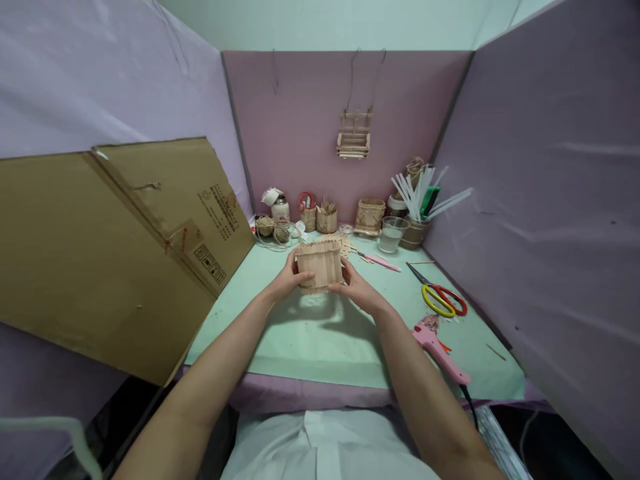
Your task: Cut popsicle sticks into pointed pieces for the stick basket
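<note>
Wooden-stick box (326,265), left hand (289,276) and right hand (357,287) clasping its sides, far face hidden

reaching forward with bare forearms (220,353), slanting inward from the lower edge to slightly bent wrists (270,297). gripping from opposite sides with left hand (289,277) and right hand (356,288), with thumbs (307,275) pointing inward on the near side and with fingers (345,265) partly hidden.
</note>
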`<state>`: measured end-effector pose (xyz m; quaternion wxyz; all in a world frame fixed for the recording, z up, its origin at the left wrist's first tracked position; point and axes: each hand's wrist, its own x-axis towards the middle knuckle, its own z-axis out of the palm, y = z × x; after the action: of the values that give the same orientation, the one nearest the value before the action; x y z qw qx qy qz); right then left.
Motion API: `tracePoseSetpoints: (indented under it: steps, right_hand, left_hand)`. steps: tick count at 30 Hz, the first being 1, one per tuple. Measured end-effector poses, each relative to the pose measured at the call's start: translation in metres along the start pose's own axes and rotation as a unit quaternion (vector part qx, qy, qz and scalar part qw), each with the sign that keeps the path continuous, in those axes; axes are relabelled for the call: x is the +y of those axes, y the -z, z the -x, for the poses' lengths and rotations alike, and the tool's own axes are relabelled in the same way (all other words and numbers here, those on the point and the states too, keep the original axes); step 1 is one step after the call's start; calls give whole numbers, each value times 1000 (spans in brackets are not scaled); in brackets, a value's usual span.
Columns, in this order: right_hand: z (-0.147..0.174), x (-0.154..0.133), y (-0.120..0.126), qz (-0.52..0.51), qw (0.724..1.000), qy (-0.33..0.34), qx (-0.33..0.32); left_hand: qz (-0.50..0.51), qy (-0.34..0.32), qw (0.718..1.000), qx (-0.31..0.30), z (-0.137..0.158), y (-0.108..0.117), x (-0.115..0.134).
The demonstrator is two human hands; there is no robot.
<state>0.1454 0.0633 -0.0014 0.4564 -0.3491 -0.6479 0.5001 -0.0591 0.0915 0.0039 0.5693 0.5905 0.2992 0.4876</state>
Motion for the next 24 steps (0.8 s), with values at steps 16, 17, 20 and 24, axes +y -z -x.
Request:
tracePoseSetpoints:
  steps: [16, 17, 20, 24]
  right_hand:
    - [-1, 29, 1, -54, 994, -50, 81]
    - [-2, 30, 2, -55, 993, -54, 95]
    - [-1, 31, 3, -60, 988, -60, 128]
    - [-1, 28, 2, -52, 983, -54, 165]
  left_hand:
    - [82, 86, 993, 17, 2, 7, -19]
    - [88, 91, 992, 19, 2, 8, -19]
    - [102, 100, 989, 23, 1, 11, -21]
    - [117, 104, 987, 30, 0, 14, -23]
